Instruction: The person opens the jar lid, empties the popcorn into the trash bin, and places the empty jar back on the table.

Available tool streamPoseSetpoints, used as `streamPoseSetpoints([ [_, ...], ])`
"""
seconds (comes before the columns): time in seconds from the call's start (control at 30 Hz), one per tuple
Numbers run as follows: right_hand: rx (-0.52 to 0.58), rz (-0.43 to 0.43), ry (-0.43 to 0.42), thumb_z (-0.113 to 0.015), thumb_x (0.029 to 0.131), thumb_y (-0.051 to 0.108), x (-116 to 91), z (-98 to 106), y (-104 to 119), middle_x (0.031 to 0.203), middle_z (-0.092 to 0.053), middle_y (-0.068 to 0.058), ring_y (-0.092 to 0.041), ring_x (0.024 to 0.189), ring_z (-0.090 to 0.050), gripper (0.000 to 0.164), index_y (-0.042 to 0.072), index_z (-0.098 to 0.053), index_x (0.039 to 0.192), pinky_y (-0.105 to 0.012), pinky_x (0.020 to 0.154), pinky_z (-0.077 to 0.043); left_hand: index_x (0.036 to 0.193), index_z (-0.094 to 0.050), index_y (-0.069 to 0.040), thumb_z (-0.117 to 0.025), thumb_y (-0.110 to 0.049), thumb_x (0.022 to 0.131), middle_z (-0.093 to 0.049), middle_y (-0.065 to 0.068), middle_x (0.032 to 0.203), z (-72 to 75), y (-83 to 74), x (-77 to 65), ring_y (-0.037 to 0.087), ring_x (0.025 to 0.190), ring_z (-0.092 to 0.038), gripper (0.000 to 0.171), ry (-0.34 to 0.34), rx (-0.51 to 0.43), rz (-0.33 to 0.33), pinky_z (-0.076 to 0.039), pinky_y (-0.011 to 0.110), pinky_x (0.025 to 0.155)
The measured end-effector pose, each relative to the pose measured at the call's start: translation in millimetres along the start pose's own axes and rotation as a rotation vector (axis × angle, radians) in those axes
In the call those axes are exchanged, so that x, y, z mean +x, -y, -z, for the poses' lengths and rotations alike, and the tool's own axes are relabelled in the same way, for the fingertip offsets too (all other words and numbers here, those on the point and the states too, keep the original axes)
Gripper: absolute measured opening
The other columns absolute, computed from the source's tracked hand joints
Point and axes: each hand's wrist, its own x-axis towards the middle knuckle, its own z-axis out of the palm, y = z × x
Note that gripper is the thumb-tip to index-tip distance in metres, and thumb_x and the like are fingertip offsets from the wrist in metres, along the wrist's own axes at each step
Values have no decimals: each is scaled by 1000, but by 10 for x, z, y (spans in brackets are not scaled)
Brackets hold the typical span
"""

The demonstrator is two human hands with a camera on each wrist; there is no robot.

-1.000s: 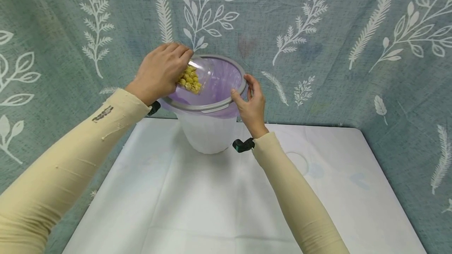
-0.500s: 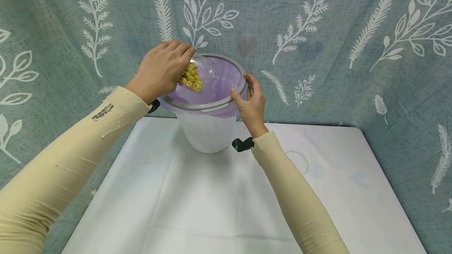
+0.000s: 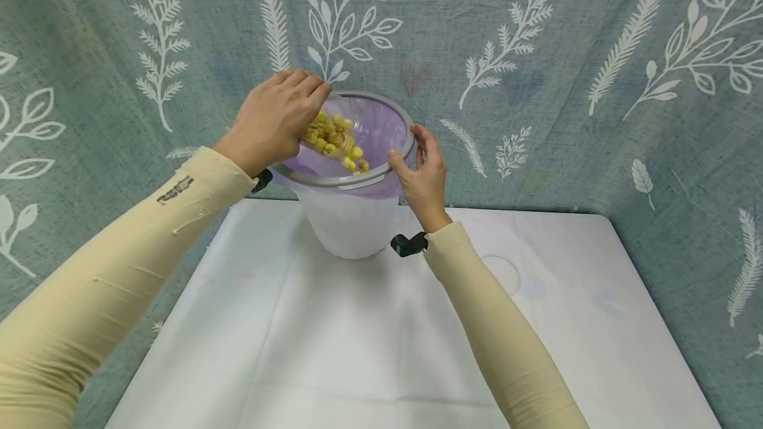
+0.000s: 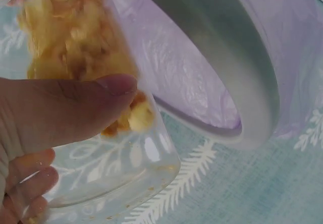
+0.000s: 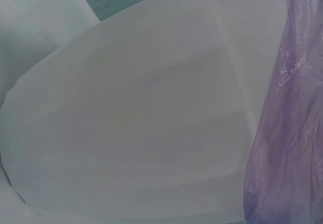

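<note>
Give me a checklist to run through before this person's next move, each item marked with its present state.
1. Left hand grips the clear container: ok, thumb across its side.
2. Container tipped over the bin opening: ok.
3. Container emptied of yellow pieces: not ok, many are inside it.
4. Right hand holds the gray rim: ok, at its right side.
5. Purple liner draped over the rim: ok, it hangs down outside.
6. Bottom inside the bin: cannot tell, hidden from view.
</note>
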Motion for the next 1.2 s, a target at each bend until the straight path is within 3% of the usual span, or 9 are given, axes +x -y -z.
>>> streamPoseSetpoints([
  [0.17,-14,1,-2,-70,98,-1,35,14,-214,156,-44,-27,-33,149,-40,62,-11,-41,152,-39,126,-28,137,-53,11,-71,13,78,-57,30,137,-1,-9,1,46,133,-49,61,8,0,3,-35,56,120],
  [0.3,-23,13,-4,-71,98,3,41,25,-261,155,-46,-24,-27,148,-42,62,-9,-43,152,-35,125,-29,138,-52,11,-70,14,77,-56,30,139,-1,-6,2,46,134,-49,63,4,-7,3,-34,56,121],
  [0.47,-17,14,-5,-71,98,2,47,23,-259,155,-46,-25,-29,148,-41,61,-9,-43,151,-35,125,-30,139,-52,12,-67,14,77,-55,30,140,0,-4,7,47,133,-49,64,0,-5,1,-34,56,120],
  [0.63,3,14,-3,-69,98,-4,36,9,-209,156,-42,-31,-37,150,-38,62,-14,-40,151,-43,126,-27,141,-51,13,-66,15,79,-55,30,140,2,-4,10,47,134,-49,64,-8,3,-1,-35,56,120],
  [0.8,19,22,3,-66,97,-9,-4,0,1,153,-40,-39,-46,148,-36,60,-21,-38,148,-53,126,-25,141,-51,13,-63,15,83,-55,30,141,2,-6,11,46,134,-49,60,-31,18,-15,-37,55,119],
  [0.97,10,2,2,-66,97,-7,-37,8,151,153,-41,-39,-45,148,-38,59,-21,-39,147,-52,125,-27,143,-51,13,-64,15,83,-55,30,141,12,-17,18,45,135,-49,62,-37,33,-22,-36,54,120],
  [1.2,5,-10,11,-66,98,-6,-32,14,145,154,-40,-38,-45,149,-36,61,-20,-37,149,-50,126,-27,141,-53,13,-65,15,82,-57,30,140,47,-34,42,44,134,-50,60,-27,61,-26,-35,53,121],
])
